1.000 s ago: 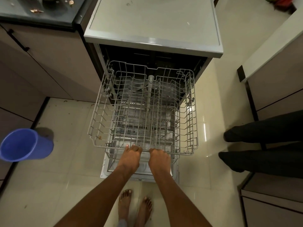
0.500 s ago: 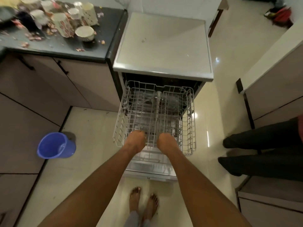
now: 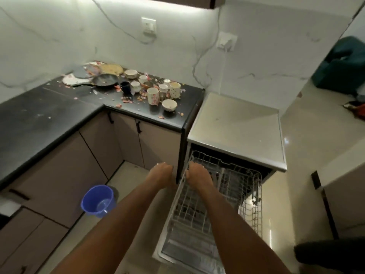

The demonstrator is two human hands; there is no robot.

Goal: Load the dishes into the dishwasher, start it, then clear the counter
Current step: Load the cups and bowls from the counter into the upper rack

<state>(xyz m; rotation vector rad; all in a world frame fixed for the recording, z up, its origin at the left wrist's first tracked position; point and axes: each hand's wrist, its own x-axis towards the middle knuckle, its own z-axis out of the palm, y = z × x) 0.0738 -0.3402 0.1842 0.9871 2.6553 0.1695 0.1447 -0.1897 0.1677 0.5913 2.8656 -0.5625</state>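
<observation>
1. The dishwasher (image 3: 237, 127) stands at the right end of the black desk (image 3: 49, 115). Its door is down and its wire rack (image 3: 227, 194) is pulled out over the door.
2. The rack has no dishes that can be seen in it.
3. The left hand (image 3: 161, 173) is in the air, just left of the rack, in front of the cupboard doors. Its fingers are curled in and it holds nothing.
4. The right hand (image 3: 197, 174) is over the rack's left back corner. Its fingers are curled too. I cannot tell if it grips the wire or only hangs over it.
5. The dirty dishes are all on the desk, near the wall and well apart from the hands.
6. A dark pan (image 3: 105, 80) sits by some plates (image 3: 71, 79) at the back.
7. Cups (image 3: 153, 95) with flower patterns stand close together to the right of the pan, and a small dark cup (image 3: 125, 87) is beside them.
8. A little bowl (image 3: 169, 105) sits near the front edge of the desk.
9. Bits of food scraps (image 3: 126, 99) lie around the dishes.
10. A blue bucket (image 3: 97, 200) stands on the floor by the cupboards, to the left of the arms.
</observation>
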